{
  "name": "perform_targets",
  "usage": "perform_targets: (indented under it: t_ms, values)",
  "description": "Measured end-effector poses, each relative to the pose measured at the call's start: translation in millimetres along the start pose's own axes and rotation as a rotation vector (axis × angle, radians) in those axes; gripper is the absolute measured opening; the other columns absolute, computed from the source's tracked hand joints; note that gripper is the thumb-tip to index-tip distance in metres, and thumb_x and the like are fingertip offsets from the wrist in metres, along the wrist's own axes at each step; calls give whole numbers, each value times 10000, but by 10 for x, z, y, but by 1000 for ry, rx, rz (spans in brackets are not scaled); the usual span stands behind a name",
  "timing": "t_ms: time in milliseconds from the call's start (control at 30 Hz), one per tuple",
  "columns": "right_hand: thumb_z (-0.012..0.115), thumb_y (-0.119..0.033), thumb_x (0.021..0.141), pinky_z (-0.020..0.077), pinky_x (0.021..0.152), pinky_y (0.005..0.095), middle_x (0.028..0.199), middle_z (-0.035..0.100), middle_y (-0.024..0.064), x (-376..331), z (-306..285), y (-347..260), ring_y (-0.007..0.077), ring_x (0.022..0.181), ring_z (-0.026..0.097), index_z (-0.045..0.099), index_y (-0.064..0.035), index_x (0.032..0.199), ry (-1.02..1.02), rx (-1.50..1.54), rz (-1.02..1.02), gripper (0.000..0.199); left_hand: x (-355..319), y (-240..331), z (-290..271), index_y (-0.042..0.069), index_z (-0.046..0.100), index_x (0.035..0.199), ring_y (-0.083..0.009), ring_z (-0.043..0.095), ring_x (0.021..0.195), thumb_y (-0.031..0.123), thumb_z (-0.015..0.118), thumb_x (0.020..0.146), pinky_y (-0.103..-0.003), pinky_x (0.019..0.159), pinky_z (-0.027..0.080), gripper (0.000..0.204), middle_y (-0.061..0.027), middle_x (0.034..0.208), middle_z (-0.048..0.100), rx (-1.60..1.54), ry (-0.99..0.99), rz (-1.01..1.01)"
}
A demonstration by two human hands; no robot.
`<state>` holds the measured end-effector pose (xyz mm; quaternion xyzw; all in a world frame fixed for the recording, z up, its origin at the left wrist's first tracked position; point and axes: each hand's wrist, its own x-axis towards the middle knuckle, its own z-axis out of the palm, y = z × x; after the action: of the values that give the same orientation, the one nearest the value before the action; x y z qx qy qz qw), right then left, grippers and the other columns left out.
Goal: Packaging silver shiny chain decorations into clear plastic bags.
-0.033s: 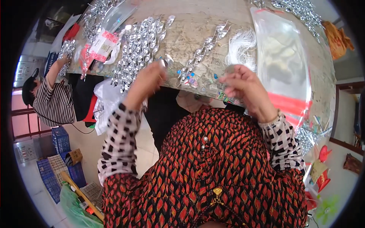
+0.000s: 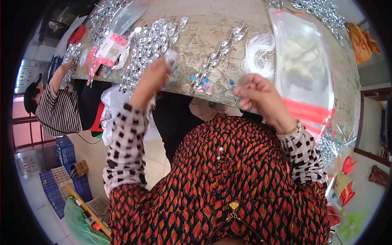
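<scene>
My left hand (image 2: 154,77) is smeared by motion at the table's front edge, beside a row of silver twisted strands (image 2: 147,49). Its fingers look closed, with a pale blurred spot at their tips that I cannot make out. To the right, my right hand (image 2: 260,94) hovers over the same edge, fingers curled and tips pinched together around something small and greyish. Between the hands, a separate silver twisted strand (image 2: 216,55) lies slanted on the table. A coil of white string (image 2: 260,55) rests just beyond my right hand.
Clear plastic bags (image 2: 304,61) with red bands lie on the worn table (image 2: 208,24) at right. A pink-and-white packet (image 2: 111,49) sits at left. More silver strands (image 2: 320,14) are piled at far right. Another person in a striped top (image 2: 57,110) works at the far left.
My left hand has shifted slightly up and to the left, toward the row of silver strands. The right hand has dropped slightly, its fingers still pinched.
</scene>
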<state>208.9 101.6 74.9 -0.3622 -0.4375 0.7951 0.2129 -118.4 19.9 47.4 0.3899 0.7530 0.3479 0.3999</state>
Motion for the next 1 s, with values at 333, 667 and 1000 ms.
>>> perform_targets:
  t_ms: [333,667,1000]
  values:
    - [523,-75,926,481,648,186,908,631,30,-140,-331,336,56,712,572,545,-34,996,-232,-230,33,84,1248,578,57,60,645,1072,-250,610,793,236,629,808,-395,682,475,318,-138,844,629,1072,636,533]
    - [516,-54,923,483,671,197,896,624,24,-197,-516,294,60,733,573,524,-32,1006,-170,-255,-25,86,711,892,1603,72,657,835,-331,545,875,336,655,760,-455,766,423,275,-123,875,600,769,326,722]
    - [528,-90,929,486,650,210,965,620,53,-244,-822,162,79,749,582,512,-34,1104,-141,-250,-71,185,494,790,1473,36,621,741,-316,547,780,242,671,772,-424,679,430,215,-129,769,578,443,369,789]
